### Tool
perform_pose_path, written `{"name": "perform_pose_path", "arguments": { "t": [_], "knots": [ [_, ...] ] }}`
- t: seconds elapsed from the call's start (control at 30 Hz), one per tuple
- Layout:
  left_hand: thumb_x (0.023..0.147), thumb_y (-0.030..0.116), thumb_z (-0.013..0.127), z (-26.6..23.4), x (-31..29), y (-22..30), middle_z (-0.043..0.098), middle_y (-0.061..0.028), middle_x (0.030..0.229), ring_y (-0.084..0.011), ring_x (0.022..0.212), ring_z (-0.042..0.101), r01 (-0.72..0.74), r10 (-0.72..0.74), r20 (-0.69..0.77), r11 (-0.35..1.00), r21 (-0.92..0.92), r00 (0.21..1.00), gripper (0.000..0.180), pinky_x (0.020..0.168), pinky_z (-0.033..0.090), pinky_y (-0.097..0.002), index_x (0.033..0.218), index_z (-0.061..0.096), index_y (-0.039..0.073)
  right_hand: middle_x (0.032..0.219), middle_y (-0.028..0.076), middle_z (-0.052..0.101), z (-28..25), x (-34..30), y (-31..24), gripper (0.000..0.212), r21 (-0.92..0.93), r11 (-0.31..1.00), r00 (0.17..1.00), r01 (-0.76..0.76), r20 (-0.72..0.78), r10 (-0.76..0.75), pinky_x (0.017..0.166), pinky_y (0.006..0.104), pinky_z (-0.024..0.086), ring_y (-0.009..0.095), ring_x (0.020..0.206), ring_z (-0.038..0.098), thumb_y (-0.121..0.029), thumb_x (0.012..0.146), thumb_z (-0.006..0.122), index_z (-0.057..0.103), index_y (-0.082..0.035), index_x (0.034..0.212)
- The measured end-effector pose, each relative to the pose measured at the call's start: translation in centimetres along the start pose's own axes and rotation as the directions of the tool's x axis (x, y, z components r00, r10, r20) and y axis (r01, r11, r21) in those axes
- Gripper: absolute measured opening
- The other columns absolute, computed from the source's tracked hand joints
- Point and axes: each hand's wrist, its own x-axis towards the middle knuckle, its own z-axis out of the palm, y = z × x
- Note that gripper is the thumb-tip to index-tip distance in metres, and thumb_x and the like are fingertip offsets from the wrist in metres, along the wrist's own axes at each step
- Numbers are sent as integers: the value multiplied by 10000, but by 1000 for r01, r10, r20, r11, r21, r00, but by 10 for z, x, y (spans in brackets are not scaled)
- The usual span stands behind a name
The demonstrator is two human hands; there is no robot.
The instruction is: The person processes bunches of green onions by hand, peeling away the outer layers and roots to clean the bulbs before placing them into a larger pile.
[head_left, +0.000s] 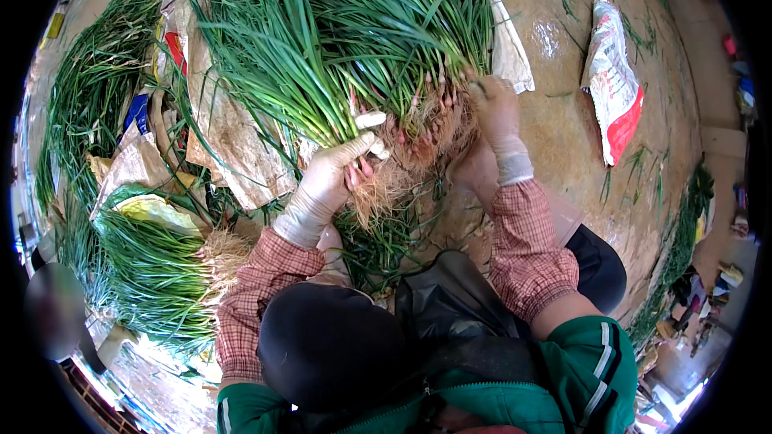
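A bunch of spring onions [318, 104] is held in my gloved left hand [328, 181], its leaves spread up and away from me. Pinkish bulbs and pale, stringy roots [378, 189] stick out below the thumb. At the near right edge of a large pile of spring onions [386, 8], my right hand [494, 108], also gloved, has its fingers bent in and closed on stems by the bulbs. How many stems it grips is hidden. The pile's bulbs and tangled roots [426, 133] hang between the two hands.
A bundle of spring onions [153, 265] lies at the left, roots toward me. Beyond it are loose greens [96, 104] and crumpled sacking [221, 124]. A red-and-white sack [613, 80] rests on the wet floor [547, 40] at right. Cut leaves [378, 241] litter the ground before my knees.
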Motion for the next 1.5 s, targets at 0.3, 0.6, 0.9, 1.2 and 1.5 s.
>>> {"name": "perform_pose_path", "arguments": {
  "t": [0.3,0.6,0.9,1.2,1.5],
  "knots": [
    [862,217,661,9,-13,12,662,-79,782,-89,591,566,-4,-4,43,983,184,999,280,462,385,-171,959,659,-46,914,124,624,-4,58,-2,310,1,999,994,-33,103,33,753,337,480,195,794,573,-300,882,582,653,-37,1030],
    [832,195,685,-7,-1,6,640,-80,702,-108,494,529,95,-89,-62,991,93,994,215,433,380,-190,843,669,-19,832,102,651,-34,19,-43,338,353,915,975,-195,173,141,673,303,473,169,717,575,-345,909,556,631,-45,1043],
    [853,231,666,-15,-14,9,655,-48,735,-73,531,566,-62,48,117,991,119,992,276,404,340,-158,994,675,-6,844,51,680,-20,3,-33,301,596,775,978,-210,118,174,649,293,473,156,717,605,-286,859,631,656,-73,1070],
    [851,133,634,-4,-22,15,639,-103,1061,-152,761,602,-29,43,248,998,-59,968,411,635,504,-276,1208,530,-44,900,128,675,13,-21,-38,343,117,993,989,-36,148,18,705,344,496,215,758,632,-307,844,638,641,-88,1108],
    [827,165,685,-27,-9,-11,642,-26,719,-89,554,564,156,-123,168,968,-198,978,163,451,410,-199,878,653,14,1168,226,565,5,-84,-138,536,423,894,784,146,501,-365,904,416,421,319,1071,553,-428,901,529,504,8,1213]
  ]
}}
